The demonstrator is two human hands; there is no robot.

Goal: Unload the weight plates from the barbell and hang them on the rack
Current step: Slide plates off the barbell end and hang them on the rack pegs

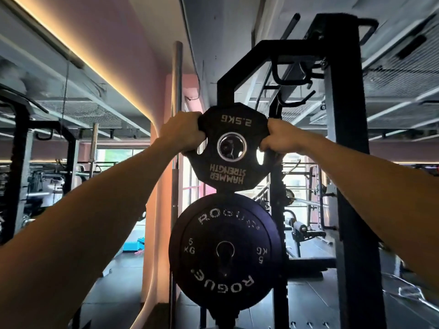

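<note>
A small black 2.5 kg plate, lettered upside down, is held up in front of the black rack. My left hand grips its left edge and my right hand grips its right edge, fingers curled through the cut-outs. A chrome ring lines its centre hole, and something metallic shows through it; I cannot tell whether the plate sits on a peg. Directly below hangs a round black 5 kg plate on a rack peg, its top nearly touching the small plate.
A vertical chrome bar stands just left of the plates beside a pink wall. The thick rack upright rises at the right, with hooks near its top. Another rack stands at far left. A bench and dark floor lie behind.
</note>
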